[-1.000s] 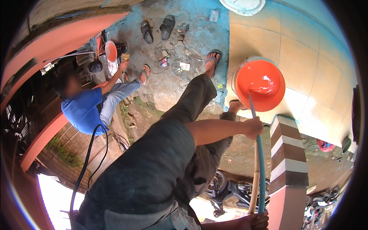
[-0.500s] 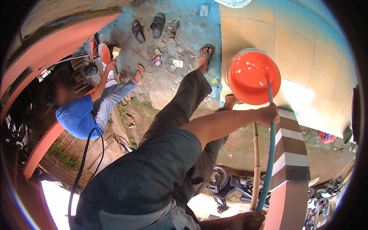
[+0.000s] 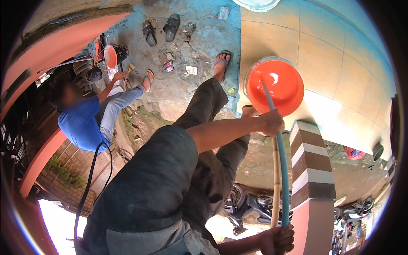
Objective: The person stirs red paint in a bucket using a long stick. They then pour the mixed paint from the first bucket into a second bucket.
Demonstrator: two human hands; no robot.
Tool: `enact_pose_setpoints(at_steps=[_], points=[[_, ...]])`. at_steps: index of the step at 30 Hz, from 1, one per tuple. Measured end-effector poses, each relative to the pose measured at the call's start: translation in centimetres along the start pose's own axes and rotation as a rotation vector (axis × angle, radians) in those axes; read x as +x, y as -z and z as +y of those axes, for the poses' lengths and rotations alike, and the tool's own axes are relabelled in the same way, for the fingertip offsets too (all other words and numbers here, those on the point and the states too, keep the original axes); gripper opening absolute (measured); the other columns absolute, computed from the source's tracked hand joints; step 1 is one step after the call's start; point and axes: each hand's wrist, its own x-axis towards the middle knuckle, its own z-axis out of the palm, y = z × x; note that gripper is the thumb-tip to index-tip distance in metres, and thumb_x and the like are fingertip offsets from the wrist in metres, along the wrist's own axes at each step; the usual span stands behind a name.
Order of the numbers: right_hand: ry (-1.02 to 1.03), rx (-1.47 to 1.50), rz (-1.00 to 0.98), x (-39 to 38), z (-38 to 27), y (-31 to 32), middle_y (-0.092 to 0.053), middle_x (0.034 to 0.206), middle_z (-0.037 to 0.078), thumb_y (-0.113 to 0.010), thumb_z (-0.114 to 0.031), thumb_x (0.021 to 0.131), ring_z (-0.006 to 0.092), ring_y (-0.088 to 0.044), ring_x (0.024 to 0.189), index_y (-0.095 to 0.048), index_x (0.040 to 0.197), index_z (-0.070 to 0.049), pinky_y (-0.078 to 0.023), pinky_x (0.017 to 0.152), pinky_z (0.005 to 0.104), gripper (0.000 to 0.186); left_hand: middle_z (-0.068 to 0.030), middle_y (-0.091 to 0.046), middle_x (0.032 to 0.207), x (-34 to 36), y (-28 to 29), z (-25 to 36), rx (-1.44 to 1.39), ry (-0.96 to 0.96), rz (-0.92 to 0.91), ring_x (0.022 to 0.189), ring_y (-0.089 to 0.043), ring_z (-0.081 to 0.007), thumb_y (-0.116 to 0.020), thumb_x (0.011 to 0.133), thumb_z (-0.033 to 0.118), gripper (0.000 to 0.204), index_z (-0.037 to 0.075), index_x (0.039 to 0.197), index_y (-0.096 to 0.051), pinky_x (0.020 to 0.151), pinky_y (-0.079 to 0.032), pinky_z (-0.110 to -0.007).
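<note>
My left hand (image 3: 272, 123) is closed round a long grey-blue pipe (image 3: 282, 170), whose upper end dips into orange paint in a round bucket (image 3: 285, 94) on the tiles. Lower down, my right hand (image 3: 278, 239) grips the same pipe near the bottom edge. A bamboo pole (image 3: 276, 187) runs alongside it, behind my hands; whether my right hand also holds the pole, I cannot tell. My legs in dark trousers reach up the picture, with sandalled feet beside the bucket.
A person in blue (image 3: 80, 123) sits at left holding a brush (image 3: 131, 69), near a small paint bucket (image 3: 110, 57). Loose sandals (image 3: 171, 27) lie on rough concrete. A striped pillar (image 3: 309, 165), a motorbike (image 3: 248, 212) and a black cable (image 3: 87, 187) are also in view.
The pipe's end swung right in the paint, then back to the left, my left hand moving with it. The whole view shifted slightly. The other person's brush has dropped a little.
</note>
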Motion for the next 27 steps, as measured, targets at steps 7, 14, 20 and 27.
enact_pose_setpoints(at_steps=[7, 14, 20, 27], points=[[0.078, -0.16, -0.048, -0.5, 0.5, -1.3, -0.022, 0.048, -0.002, -0.043, -0.045, 0.084, 0.0133, -0.028, 0.048, -0.035, 0.055, -0.015, -0.029, 0.056, 0.0337, 0.042, -0.0032, -0.054, 0.058, 6.7, -0.9, 0.7, -0.051, -0.24, 0.289, 0.069, -0.055, -0.0238, -0.063, 0.054, 0.024, 0.013, 0.015, 0.056, -0.055, 0.071, -0.039, -0.038], [0.073, -0.215, -0.039, -0.7, -0.3, -3.0, -0.023, 0.047, -0.002, -0.042, -0.036, 0.081, 0.0133, -0.029, 0.046, -0.036, 0.056, -0.015, -0.032, 0.056, 0.0343, 0.033, -0.0054, -0.054, 0.058, 4.3, -4.8, 3.9, -0.177, -0.144, 0.091, 0.065, -0.056, -0.0265, -0.063, 0.05, 0.025, 0.013, 0.015, 0.053, -0.055, 0.07, -0.042, -0.039], [0.004, -0.039, -0.122, 1.0, -1.3, -0.2, -0.023, 0.048, -0.003, -0.041, -0.032, 0.079, 0.0127, -0.03, 0.046, -0.036, 0.058, -0.015, -0.033, 0.055, 0.0338, 0.027, -0.0054, -0.056, 0.056, -1.3, -4.7, 2.6, -0.019, -0.023, -0.031, 0.065, -0.058, -0.0228, -0.063, 0.05, 0.021, 0.01, 0.015, 0.054, -0.056, 0.068, -0.04, -0.038], [0.116, -0.064, 0.058, 0.0, -1.0, 0.3, -0.022, 0.051, -0.003, -0.045, -0.042, 0.082, 0.0125, -0.031, 0.051, -0.037, 0.059, -0.015, -0.033, 0.056, 0.034, 0.036, -0.0023, -0.056, 0.06, 1.7, -1.8, 1.6, 0.046, -0.041, 0.036, 0.068, -0.055, -0.0227, -0.065, 0.053, 0.022, 0.011, 0.015, 0.057, -0.056, 0.073, -0.037, -0.036]])
